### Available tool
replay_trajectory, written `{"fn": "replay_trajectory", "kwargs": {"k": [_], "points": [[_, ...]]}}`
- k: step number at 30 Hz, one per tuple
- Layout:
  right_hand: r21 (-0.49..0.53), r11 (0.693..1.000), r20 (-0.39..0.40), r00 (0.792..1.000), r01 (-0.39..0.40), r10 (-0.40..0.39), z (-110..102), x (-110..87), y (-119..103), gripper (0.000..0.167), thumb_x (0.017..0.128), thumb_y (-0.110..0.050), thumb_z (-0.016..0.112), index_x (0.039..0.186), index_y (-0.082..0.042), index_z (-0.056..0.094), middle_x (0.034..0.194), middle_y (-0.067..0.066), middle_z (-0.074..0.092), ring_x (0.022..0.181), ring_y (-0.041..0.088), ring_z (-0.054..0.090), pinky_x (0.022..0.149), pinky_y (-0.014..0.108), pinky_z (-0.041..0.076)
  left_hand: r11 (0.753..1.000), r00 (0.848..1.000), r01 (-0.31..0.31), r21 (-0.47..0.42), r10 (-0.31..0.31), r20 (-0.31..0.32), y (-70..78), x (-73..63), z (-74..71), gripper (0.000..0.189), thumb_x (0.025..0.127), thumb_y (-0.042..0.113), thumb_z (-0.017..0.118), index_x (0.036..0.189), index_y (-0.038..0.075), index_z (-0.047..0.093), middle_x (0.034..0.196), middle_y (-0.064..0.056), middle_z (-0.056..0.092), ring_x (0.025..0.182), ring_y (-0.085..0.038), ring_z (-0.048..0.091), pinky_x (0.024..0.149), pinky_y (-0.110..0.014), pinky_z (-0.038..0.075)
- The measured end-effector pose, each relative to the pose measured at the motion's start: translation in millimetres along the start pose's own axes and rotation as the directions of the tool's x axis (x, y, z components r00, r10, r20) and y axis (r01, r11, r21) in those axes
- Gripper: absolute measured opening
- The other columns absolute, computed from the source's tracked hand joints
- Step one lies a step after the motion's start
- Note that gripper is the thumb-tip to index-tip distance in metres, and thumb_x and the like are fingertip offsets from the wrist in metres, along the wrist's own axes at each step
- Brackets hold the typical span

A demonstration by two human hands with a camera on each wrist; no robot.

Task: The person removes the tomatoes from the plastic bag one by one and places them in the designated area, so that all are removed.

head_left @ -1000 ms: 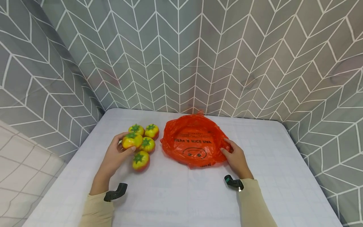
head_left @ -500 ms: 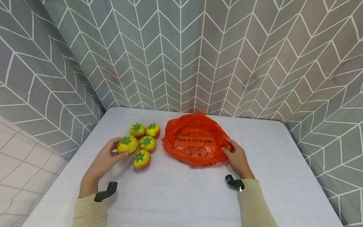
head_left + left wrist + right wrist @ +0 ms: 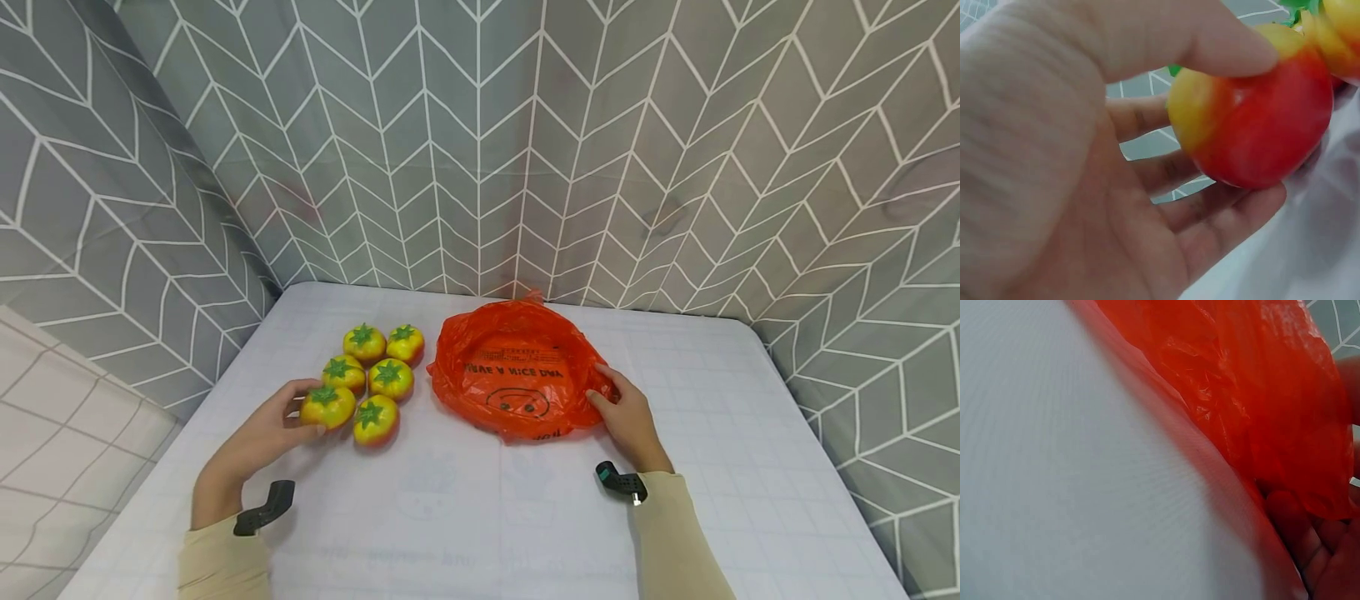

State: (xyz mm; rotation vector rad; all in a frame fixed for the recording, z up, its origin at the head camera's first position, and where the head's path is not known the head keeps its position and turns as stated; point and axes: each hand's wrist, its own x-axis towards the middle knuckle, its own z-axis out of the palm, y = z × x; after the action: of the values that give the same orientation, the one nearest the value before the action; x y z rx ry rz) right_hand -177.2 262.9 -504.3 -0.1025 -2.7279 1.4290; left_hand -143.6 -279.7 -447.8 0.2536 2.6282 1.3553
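My left hand (image 3: 264, 427) holds a yellow-and-red tomato (image 3: 327, 407) with a green star-shaped top, at the near left of a group of similar tomatoes. In the left wrist view the thumb lies over this tomato's red and yellow side (image 3: 1266, 125) and the fingers curl beneath it. Close beside it sit one tomato (image 3: 344, 372) behind and another tomato (image 3: 377, 422) to the right. My right hand (image 3: 632, 423) grips the right edge of a red plastic bag (image 3: 517, 383), whose mouth is spread wide. In the right wrist view the bag's film (image 3: 1260, 394) partly covers the fingers.
Three more tomatoes, among them a front one (image 3: 391, 380), stand between the left hand and the bag. All lie on a white-covered table (image 3: 480, 508). Grey patterned cloth (image 3: 480, 167) hangs behind the table and along its sides.
My left hand has drawn the held tomato left and nearer to me, lower over the table. A tomato it covered earlier now shows behind it. The right hand keeps its grip on the bag.
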Motion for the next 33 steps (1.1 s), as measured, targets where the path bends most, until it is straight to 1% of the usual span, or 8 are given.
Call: {"fn": "replay_trajectory", "kwargs": {"k": [4, 10, 19, 28, 33], "points": [[-0.003, 1.000, 0.001, 1.000, 0.000, 0.000, -0.4, 0.5, 1.0, 0.055, 0.100, -0.026, 0.062, 0.151, -0.014, 0.045, 0.153, 0.017, 0.042, 0.140, 0.038, 0.037, 0.110, 0.055, 0.037, 1.000, 1.000, 0.016, 0.018, -0.016, 0.013, -2.3, 0.0, -0.7, 0.066, 0.089, 0.019, 0.072, 0.145, 0.006, 0.039, 0.148, -0.027, 0.036, 0.132, -0.053, 0.039, 0.102, -0.066, 0.040], [-0.004, 1.000, 0.005, 1.000, -0.003, 0.003, -2.4, -0.1, 1.0, 0.055, 0.100, -0.027, 0.061, 0.151, -0.014, 0.045, 0.154, 0.018, 0.041, 0.140, 0.038, 0.037, 0.111, 0.055, 0.035, 1.000, 1.000, -0.003, 0.017, 0.002, 0.028, -4.1, 1.0, 1.2, 0.065, 0.088, 0.018, 0.074, 0.144, 0.005, 0.042, 0.147, -0.025, 0.038, 0.131, -0.050, 0.040, 0.105, -0.065, 0.038], [-0.006, 1.000, 0.001, 1.000, 0.008, -0.008, -0.5, -0.5, -1.6, 0.056, 0.100, -0.026, 0.061, 0.152, -0.015, 0.044, 0.153, 0.017, 0.042, 0.140, 0.038, 0.038, 0.109, 0.055, 0.038, 0.998, 0.999, 0.023, 0.059, -0.026, 0.038, -4.7, 1.1, 1.2, 0.066, 0.090, 0.021, 0.074, 0.148, 0.009, 0.045, 0.150, -0.023, 0.041, 0.129, -0.045, 0.045, 0.101, -0.061, 0.044], [-0.005, 1.000, -0.002, 1.000, 0.023, -0.023, 0.2, -0.6, 0.7, 0.056, 0.100, -0.027, 0.061, 0.151, -0.015, 0.045, 0.153, 0.016, 0.043, 0.140, 0.037, 0.038, 0.110, 0.055, 0.038, 0.998, 0.999, 0.026, 0.049, -0.028, 0.041, -3.1, -1.5, 0.5, 0.063, 0.091, 0.024, 0.075, 0.145, 0.008, 0.048, 0.149, -0.023, 0.042, 0.128, -0.046, 0.047, 0.098, -0.057, 0.048], [-0.001, 1.000, -0.001, 1.000, 0.021, -0.021, 0.2, 0.1, 1.5, 0.056, 0.100, -0.027, 0.061, 0.152, -0.015, 0.045, 0.153, 0.015, 0.042, 0.140, 0.037, 0.038, 0.109, 0.054, 0.039, 0.998, 0.998, 0.049, 0.039, -0.050, 0.043, -2.6, -1.9, 0.5, 0.063, 0.091, 0.026, 0.074, 0.146, 0.008, 0.048, 0.149, -0.025, 0.042, 0.127, -0.047, 0.048, 0.095, -0.057, 0.050]]}}
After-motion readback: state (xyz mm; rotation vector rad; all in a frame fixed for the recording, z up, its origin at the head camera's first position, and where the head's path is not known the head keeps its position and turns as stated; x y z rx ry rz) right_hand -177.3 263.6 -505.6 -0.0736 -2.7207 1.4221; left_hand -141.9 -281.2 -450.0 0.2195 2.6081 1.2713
